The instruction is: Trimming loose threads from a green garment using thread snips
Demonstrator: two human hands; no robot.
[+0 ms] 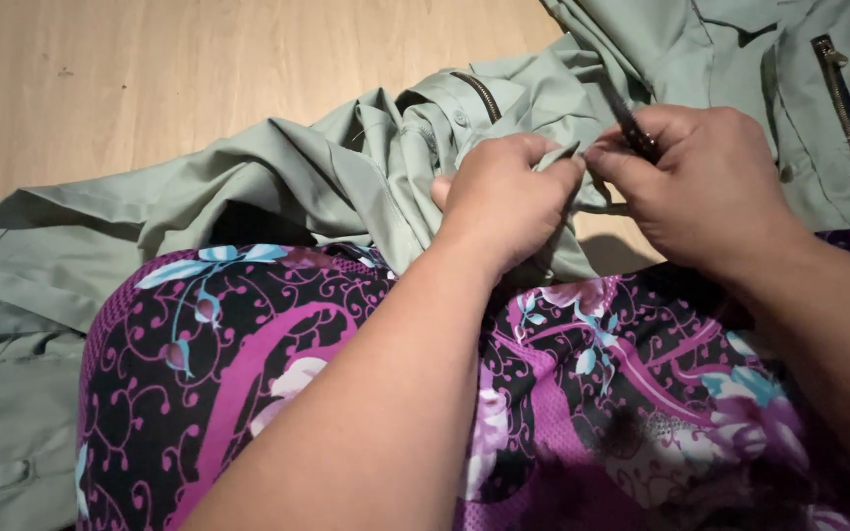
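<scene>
Both hands meet over the lap, 2 fists working 1 small spot. The left hand [506, 197] is closed, pinching a fold of the sage-green garment [346, 172] between thumb and fingers. The right hand [710, 182] is closed too, gripping a thin dark tool [630, 123] whose tip sits right at that pinched fold. The garment lies bunched across the wooden floor [150, 69] and over the purple floral skirt [248, 364], with a brass zipper [846, 103] showing at upper right.
</scene>
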